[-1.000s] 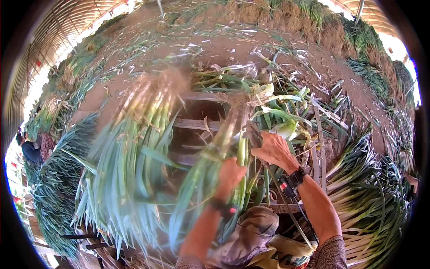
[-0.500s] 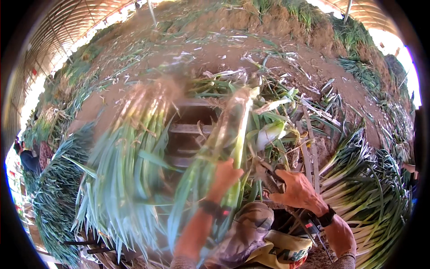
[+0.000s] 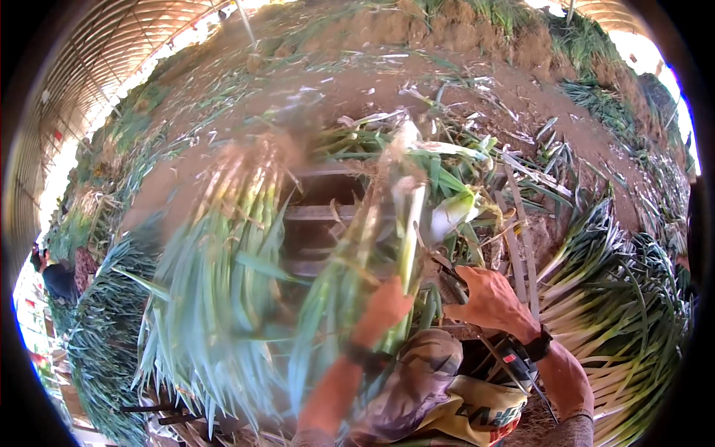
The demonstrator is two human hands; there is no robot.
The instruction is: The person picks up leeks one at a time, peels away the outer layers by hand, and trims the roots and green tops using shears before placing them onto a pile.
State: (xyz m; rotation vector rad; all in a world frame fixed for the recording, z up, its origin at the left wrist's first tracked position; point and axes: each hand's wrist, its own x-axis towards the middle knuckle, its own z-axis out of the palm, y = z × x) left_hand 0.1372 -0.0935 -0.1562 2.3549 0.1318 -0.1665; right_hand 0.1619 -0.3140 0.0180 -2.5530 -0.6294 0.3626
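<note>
My left hand (image 3: 383, 309) is closed around a leek (image 3: 410, 246), its pale root end pointing away from me and its green leaves trailing near my forearm. More leeks, blurred, lie just left of that hand. Close by on the right, my right hand (image 3: 488, 298) curls around a dark, narrow metal tool (image 3: 447, 270) whose kind I cannot make out. Beyond the tool sits a thick, white-stemmed leek piece (image 3: 453, 212) with cut leaves. A large row of leeks (image 3: 238, 231) spreads to the left, roots away from me, across a slatted frame (image 3: 320, 213).
White-stemmed leeks (image 3: 596, 320) are heaped at my right. Dark green leaves (image 3: 112, 335) stand piled at far left, near another person (image 3: 61, 279). Loose trimmings (image 3: 514, 175) cover the ground ahead. A black device (image 3: 514, 359) with a red mark is beside my right wrist.
My left hand has moved slightly toward me and to the right, drawing the leek's root end nearer. My right hand stays by the dark tool, shifted slightly toward the far side.
</note>
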